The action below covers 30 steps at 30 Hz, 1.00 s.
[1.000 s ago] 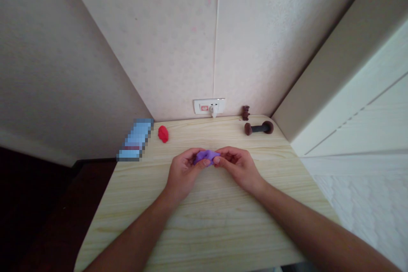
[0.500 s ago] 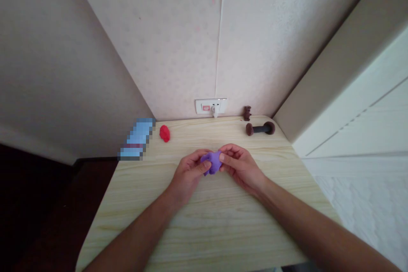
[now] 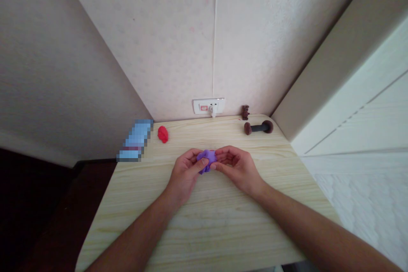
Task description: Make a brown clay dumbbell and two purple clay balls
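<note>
A soft purple lump that looks like modelling clay (image 3: 209,157) is held between both hands above the middle of the table. My left hand (image 3: 186,171) grips its left side, the thumb pressed on the front. On the other side, my right hand (image 3: 239,166) pinches the lump's right edge between thumb and fingertips. The lump is folded and uneven, and its underside is hidden by the fingers. Farther back on the left lies a red lump (image 3: 162,134), apart from both hands.
The light wood table (image 3: 204,229) meets the wall at its back edge. A dumbbell (image 3: 259,127) and a small brown bear figure (image 3: 245,112) stand at the back right. A blurred blue item (image 3: 135,140) lies at the left edge. A plug sits in the wall socket (image 3: 208,106).
The purple lump is more bunched up and sits slightly farther left. My right hand's fingers have straightened and its thumb has slid lower on the lump. The view has shifted slightly.
</note>
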Each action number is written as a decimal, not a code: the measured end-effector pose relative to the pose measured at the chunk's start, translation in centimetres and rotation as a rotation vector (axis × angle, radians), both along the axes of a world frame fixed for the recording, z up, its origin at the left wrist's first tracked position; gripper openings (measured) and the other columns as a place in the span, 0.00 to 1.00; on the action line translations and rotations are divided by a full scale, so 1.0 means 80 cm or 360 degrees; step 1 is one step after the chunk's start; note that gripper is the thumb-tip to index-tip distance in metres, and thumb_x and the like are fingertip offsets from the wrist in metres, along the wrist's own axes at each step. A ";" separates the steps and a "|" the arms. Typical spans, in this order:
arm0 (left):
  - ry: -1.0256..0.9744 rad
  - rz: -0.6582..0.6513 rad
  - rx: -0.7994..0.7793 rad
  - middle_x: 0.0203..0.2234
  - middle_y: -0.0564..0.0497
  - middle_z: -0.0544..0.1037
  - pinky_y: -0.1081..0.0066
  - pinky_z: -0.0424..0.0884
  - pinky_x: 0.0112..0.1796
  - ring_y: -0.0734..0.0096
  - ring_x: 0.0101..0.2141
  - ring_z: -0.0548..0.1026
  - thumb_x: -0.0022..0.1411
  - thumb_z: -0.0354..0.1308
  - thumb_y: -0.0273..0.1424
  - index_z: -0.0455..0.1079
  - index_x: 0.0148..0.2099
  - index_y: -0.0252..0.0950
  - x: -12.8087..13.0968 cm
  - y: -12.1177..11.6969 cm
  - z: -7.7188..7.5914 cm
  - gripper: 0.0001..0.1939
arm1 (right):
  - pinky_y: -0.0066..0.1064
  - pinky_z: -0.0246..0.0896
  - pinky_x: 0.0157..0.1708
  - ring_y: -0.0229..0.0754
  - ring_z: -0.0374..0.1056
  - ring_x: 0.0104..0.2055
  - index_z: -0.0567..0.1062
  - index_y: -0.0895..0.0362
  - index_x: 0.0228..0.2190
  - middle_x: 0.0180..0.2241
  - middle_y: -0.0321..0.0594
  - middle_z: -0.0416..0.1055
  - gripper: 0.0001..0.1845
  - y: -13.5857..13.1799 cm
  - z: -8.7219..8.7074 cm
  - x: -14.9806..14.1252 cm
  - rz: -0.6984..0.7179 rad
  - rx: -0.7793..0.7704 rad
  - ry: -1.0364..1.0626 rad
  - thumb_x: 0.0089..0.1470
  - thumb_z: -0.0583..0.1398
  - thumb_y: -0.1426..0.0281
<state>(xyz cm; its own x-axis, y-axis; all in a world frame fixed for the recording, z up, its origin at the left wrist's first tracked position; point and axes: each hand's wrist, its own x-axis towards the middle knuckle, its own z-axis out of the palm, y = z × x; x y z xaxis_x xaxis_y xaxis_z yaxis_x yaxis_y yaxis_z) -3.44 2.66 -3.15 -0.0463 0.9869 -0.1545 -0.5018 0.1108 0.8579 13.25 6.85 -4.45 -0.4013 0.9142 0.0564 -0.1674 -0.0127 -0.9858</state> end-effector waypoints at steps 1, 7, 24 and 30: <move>0.0008 0.0004 -0.0001 0.31 0.51 0.81 0.73 0.69 0.38 0.74 0.33 0.75 0.50 0.75 0.31 0.78 0.36 0.35 0.000 0.000 0.000 0.12 | 0.33 0.73 0.39 0.40 0.76 0.34 0.79 0.53 0.45 0.32 0.36 0.80 0.27 -0.001 0.001 0.001 -0.0005 0.0032 -0.0029 0.41 0.76 0.66; 0.0077 0.0014 -0.0018 0.31 0.50 0.81 0.74 0.69 0.37 0.73 0.32 0.76 0.51 0.74 0.32 0.77 0.38 0.34 -0.003 0.000 -0.001 0.13 | 0.36 0.74 0.42 0.42 0.76 0.36 0.80 0.53 0.47 0.35 0.40 0.80 0.23 0.000 0.001 0.007 0.0194 0.0213 -0.0246 0.49 0.72 0.63; 0.0196 -0.0308 0.0083 0.48 0.44 0.81 0.62 0.69 0.55 0.60 0.50 0.77 0.57 0.70 0.31 0.76 0.56 0.38 -0.004 0.000 -0.001 0.23 | 0.28 0.63 0.24 0.36 0.66 0.23 0.74 0.55 0.29 0.23 0.35 0.72 0.11 0.011 0.001 0.008 -0.0220 0.0136 -0.0342 0.46 0.70 0.67; 0.0218 -0.0163 -0.0049 0.45 0.42 0.83 0.63 0.75 0.49 0.61 0.44 0.81 0.51 0.74 0.33 0.78 0.52 0.34 -0.003 -0.001 -0.005 0.26 | 0.27 0.59 0.22 0.37 0.65 0.23 0.68 0.53 0.29 0.22 0.33 0.71 0.12 0.008 0.002 0.007 -0.0061 0.0203 -0.0430 0.52 0.67 0.64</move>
